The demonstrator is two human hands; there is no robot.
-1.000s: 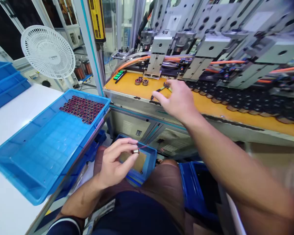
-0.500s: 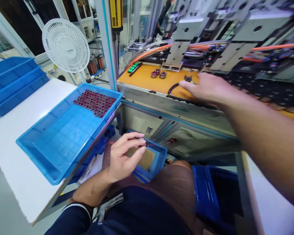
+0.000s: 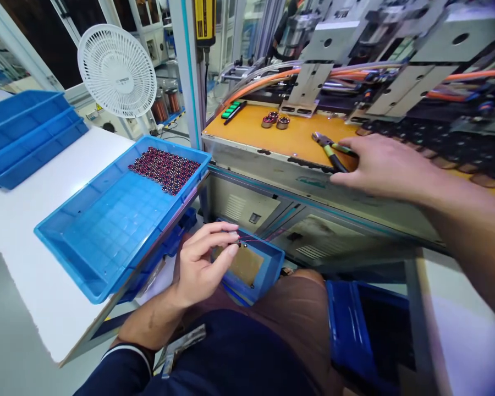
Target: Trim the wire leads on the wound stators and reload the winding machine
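My left hand (image 3: 206,264) is raised over a blue bin, thumb and fingers pinched on a small wound coil part (image 3: 238,242). Thin red wires (image 3: 253,238) trail from it to the right; fingertips cover most of the part. On the orange bench top, my right hand (image 3: 379,165) has its thumb and fingers around the handles of cutting pliers (image 3: 332,151) with green and black grips. The pliers' jaws point up and left, and the other fingers are hidden behind the hand.
Several small wound coils (image 3: 276,120) sit on the orange bench (image 3: 247,132), near a green-and-black item (image 3: 233,111). A blue tray (image 3: 107,220) at left holds many small parts. A blue bin (image 3: 268,269) stands below. Machine fixtures (image 3: 305,88) and a fan (image 3: 117,71) are behind.
My right hand has shifted right and toward me, and the pliers have swung round so their handles lie in it. The left hand keeps its pinch; the view has shifted slightly.
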